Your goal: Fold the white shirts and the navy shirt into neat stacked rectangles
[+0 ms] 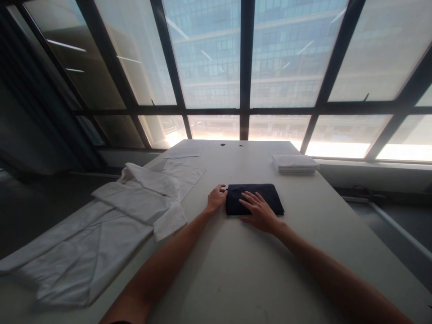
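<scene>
A dark navy folded garment [270, 197] lies flat on the white table [216, 270] in front of me, in a neat rectangle. My left hand [216, 198] is at its left edge, fingers bent and closed against that side. Spread over the middle and near edge of the bundle, my right hand [260, 213] rests palm down with its fingers apart. Part of the dark cloth is hidden beneath it.
White garments [145, 200] lie loosely spread along the table's left side. A stack of folded white cloth [295, 164] sits near the right edge. Flat white sheets [184, 150] are at the far left. Large windows [202, 54] rise beyond the table.
</scene>
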The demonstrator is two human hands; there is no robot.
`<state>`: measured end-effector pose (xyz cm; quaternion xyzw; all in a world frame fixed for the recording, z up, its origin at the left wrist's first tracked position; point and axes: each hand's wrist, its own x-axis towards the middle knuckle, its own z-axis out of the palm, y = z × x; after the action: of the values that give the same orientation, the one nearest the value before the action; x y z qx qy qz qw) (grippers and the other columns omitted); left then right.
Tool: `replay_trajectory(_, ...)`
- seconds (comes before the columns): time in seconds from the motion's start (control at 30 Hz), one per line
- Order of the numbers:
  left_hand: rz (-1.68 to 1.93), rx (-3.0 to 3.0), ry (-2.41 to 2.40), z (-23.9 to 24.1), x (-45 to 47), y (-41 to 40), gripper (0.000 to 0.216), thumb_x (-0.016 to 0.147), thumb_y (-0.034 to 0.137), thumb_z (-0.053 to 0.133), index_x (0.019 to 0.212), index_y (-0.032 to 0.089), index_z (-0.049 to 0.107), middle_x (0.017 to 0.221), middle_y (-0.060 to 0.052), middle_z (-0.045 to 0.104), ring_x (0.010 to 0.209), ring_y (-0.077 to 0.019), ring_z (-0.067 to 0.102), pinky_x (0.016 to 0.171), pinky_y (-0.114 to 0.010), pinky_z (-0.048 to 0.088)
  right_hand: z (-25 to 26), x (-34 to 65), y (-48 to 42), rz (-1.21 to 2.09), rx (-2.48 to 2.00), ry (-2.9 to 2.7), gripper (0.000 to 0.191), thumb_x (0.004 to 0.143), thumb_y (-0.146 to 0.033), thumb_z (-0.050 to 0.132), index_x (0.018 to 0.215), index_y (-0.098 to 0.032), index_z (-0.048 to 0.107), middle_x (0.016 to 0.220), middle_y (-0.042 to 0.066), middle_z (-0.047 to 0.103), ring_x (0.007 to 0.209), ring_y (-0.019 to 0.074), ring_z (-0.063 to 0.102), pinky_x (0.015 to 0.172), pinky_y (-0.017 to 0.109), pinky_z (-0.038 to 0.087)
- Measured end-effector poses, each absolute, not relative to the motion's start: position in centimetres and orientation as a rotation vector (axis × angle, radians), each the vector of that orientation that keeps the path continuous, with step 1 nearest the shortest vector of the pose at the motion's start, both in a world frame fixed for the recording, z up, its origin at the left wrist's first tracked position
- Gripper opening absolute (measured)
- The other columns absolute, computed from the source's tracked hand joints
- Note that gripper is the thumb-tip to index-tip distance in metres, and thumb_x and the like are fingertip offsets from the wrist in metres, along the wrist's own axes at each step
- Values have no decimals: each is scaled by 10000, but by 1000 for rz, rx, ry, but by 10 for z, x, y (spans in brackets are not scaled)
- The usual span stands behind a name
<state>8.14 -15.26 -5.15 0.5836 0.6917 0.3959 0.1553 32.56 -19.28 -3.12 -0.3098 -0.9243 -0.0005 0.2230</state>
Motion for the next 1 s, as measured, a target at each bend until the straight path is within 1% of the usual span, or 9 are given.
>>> replay_trajectory(0.07,1138,1669,1926,-51,80,-148,295,850,216,666,1141,177,695,1013,-84,760,932,-204,709,881,-312,514,-34,314,-197,40,-842,-2581,490,907,-331,642,1379,-225,567,1478,102,506,1410,261,396,1175,496,254)
replay_trajectory(0.2,1170,1670,1786,-47,80,-141,252,839,167,653,1079,157,727,1024,-74,763,941,-181,715,863,-273,542,-34,307,-198,18,-884,-2595,297,968,-200,520,1225,-200,669,1364,87,618,1341,241,492,1138,446,326)
replay_trajectory(0.37,1226,1655,1723,-43,84,-140,244,845,170,635,1064,156,742,1058,-78,759,971,-183,710,887,-292,552,-33,307,-199,-10,-911,-2590,293,984,-145,439,1089,-179,710,1275,92,676,1296,226,540,1122,429,347)
replay_trajectory(0.53,1208,1657,1770,-46,84,-140,259,819,144,639,1053,158,748,1030,-76,764,955,-186,712,873,-294,556,-38,304,-198,22,-943,-2556,284,956,-114,456,937,-185,731,1221,82,705,1215,199,604,1123,366,352)
replay_trajectory(0.63,1176,1661,1825,-48,84,-139,264,798,139,652,1042,161,752,993,-79,769,928,-199,716,857,-303,553,-38,304,-198,33,-978,-2538,291,948,-105,460,888,-189,731,1209,75,711,1178,195,627,1105,329,370)
replay_trajectory(0.73,1139,1673,1847,-48,85,-140,225,801,187,666,999,167,771,990,-86,770,938,-220,716,853,-302,542,-36,302,-202,51,-1020,-2493,282,975,-149,449,948,-190,727,1214,80,706,1166,194,628,1057,302,410)
replay_trajectory(0.83,1093,1685,1838,-44,86,-141,206,794,241,679,960,188,790,966,-71,777,945,-239,716,828,-295,542,-29,290,-208,63,-1071,-2467,243,996,-314,491,1019,-199,704,1171,98,711,1117,221,636,941,304,483)
replay_trajectory(0.93,1052,1696,1823,-39,84,-141,221,777,270,691,960,209,798,946,-52,781,944,-251,714,806,-297,545,-20,268,-212,23,-1197,-2427,321,971,-474,513,997,-209,691,1084,120,711,1070,262,630,847,333,510)
replay_trajectory(1.0,1028,1704,1802,-36,81,-141,234,761,283,702,961,216,801,943,-42,782,940,-253,713,796,-295,547,-15,251,-209,29,-1354,-2358,389,967,-512,485,1011,-183,688,1057,148,704,1035,284,640,816,358,513)
